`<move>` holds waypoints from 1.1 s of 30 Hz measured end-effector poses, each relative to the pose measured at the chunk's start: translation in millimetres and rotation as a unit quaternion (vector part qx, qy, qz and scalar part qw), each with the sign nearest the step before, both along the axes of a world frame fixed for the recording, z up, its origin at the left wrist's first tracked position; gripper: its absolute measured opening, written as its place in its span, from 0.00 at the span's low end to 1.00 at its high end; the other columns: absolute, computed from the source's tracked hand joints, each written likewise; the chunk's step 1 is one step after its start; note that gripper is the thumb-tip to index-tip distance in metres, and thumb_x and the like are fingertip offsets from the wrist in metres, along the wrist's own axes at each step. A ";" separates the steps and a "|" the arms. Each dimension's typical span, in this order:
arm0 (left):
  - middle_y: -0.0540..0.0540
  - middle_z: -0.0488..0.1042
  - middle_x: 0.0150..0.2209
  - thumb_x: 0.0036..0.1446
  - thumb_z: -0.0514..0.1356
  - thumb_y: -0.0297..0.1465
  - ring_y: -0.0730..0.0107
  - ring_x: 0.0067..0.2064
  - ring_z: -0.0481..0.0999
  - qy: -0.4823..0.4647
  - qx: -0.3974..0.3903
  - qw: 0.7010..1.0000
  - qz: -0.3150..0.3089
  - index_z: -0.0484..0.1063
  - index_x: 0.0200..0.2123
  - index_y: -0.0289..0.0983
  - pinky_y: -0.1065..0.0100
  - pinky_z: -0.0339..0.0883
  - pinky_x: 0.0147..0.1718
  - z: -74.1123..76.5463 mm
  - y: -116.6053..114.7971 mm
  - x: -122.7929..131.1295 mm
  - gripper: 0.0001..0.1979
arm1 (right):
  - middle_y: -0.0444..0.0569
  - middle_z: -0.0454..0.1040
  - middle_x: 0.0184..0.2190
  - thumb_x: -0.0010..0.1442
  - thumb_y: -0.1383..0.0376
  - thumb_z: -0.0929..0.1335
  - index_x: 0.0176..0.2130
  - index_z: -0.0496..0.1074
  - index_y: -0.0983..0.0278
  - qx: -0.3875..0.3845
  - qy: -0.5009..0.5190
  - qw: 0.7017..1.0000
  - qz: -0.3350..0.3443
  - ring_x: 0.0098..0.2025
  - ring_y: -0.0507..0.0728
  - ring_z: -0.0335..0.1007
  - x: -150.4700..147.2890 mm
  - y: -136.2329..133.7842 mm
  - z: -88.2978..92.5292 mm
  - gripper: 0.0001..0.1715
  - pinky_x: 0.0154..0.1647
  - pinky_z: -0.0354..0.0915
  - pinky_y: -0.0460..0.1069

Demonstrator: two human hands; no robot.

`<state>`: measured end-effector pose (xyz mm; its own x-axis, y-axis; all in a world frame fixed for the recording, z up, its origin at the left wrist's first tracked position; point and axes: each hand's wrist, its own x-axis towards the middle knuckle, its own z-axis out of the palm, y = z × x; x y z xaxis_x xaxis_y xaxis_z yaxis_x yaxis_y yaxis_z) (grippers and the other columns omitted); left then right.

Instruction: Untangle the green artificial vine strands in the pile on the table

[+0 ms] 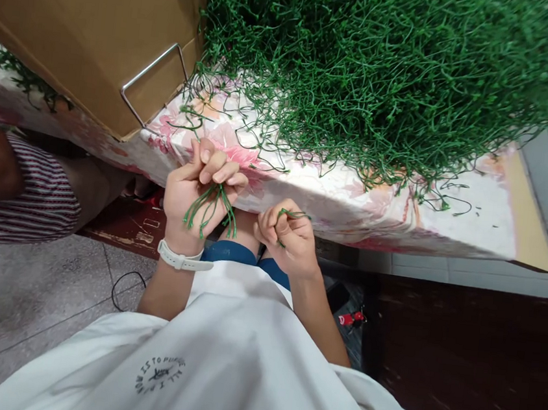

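In my left hand (206, 188), palm turned up and fingers curled, is a small bunch of green plastic stems (211, 208). Their tips hang down over the palm. A white wristband (181, 259) is round that wrist. My right hand (286, 234), a little to the right and lower, is closed in a pinch on a green stem (295, 214), whose end sticks out past the fingers. Both hands are over my lap, at the near edge of the table. Beyond them a large heap of the same green stems (390, 74) covers much of the flowered tablecloth (241, 146).
A brown cardboard box (91, 29) with a bent metal wire frame (153, 75) against it stands left of the heap. Another person's striped garment (24, 198) is at the far left. A dark wooden bench (473, 356) extends right, and a red item (351, 319) lies beside my right arm.
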<state>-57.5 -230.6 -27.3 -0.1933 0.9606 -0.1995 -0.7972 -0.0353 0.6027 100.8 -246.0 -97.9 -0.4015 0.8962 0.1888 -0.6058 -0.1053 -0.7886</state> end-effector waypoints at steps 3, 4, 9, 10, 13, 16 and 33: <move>0.54 0.49 0.21 0.74 0.51 0.37 0.77 0.24 0.59 -0.001 0.012 0.999 -0.038 0.60 0.26 0.38 0.73 0.65 0.30 1.3 -3.2 0.7 0.21 | 0.39 0.63 0.20 0.65 0.56 0.74 0.35 0.72 0.61 0.005 -0.026 0.999 -0.036 0.22 0.48 0.56 4.1 3.4 -1.9 0.13 0.26 0.55 0.46; 0.54 0.49 0.21 0.74 0.51 0.37 0.77 0.24 0.59 -0.001 0.012 0.999 -0.051 0.60 0.26 0.38 0.74 0.65 0.30 0.4 -4.1 1.5 0.21 | 0.39 0.64 0.21 0.64 0.57 0.75 0.37 0.73 0.61 0.008 -0.030 0.999 -0.045 0.22 0.48 0.57 5.3 3.9 -2.3 0.13 0.27 0.56 0.46; 0.55 0.49 0.21 0.73 0.54 0.37 0.78 0.23 0.60 0.001 -0.007 0.998 -0.064 0.59 0.26 0.38 0.75 0.66 0.29 -5.6 -5.0 1.5 0.21 | 0.36 0.62 0.19 0.63 0.57 0.76 0.38 0.70 0.59 0.024 -0.035 0.998 -0.048 0.22 0.49 0.58 8.3 1.7 0.1 0.14 0.26 0.57 0.46; 0.55 0.50 0.21 0.73 0.54 0.37 0.78 0.23 0.60 0.000 -0.006 0.998 -0.063 0.60 0.26 0.38 0.75 0.66 0.28 -6.0 -4.8 0.9 0.21 | 0.36 0.61 0.19 0.63 0.56 0.76 0.37 0.69 0.59 0.030 -0.042 0.997 -0.053 0.22 0.49 0.58 9.1 1.0 2.2 0.15 0.26 0.57 0.46; 0.54 0.55 0.21 0.73 0.53 0.37 0.78 0.24 0.63 -0.004 -0.004 0.998 -0.057 0.62 0.26 0.37 0.75 0.68 0.29 -5.5 -4.5 -0.4 0.21 | 0.37 0.59 0.19 0.63 0.55 0.75 0.37 0.69 0.58 0.061 -0.060 0.993 -0.078 0.21 0.50 0.57 15.1 5.1 15.5 0.15 0.25 0.57 0.46; 0.52 0.65 0.26 0.71 0.57 0.38 0.77 0.28 0.70 0.000 0.001 0.999 -0.051 0.67 0.27 0.37 0.74 0.71 0.31 -5.3 -4.5 0.2 0.19 | 0.38 0.58 0.21 0.64 0.53 0.74 0.37 0.69 0.57 0.143 -0.092 0.972 -0.161 0.21 0.50 0.57 30.7 34.4 45.1 0.15 0.23 0.55 0.47; 0.52 0.73 0.28 0.63 0.67 0.37 0.79 0.29 0.75 0.025 0.035 0.998 -0.048 0.75 0.31 0.36 0.76 0.74 0.34 -20.1 4.8 32.1 0.12 | 0.46 0.73 0.25 0.69 0.49 0.69 0.35 0.78 0.62 0.263 -0.377 0.794 -0.398 0.24 0.52 0.63 100.1 85.1 82.5 0.20 0.27 0.56 0.51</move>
<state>-25.4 -225.7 -47.4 -0.1086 0.9865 -0.1229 -0.7676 -0.0046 0.6410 200.9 -160.9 -15.3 0.0754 0.7990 0.5965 0.3507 0.5388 -0.7660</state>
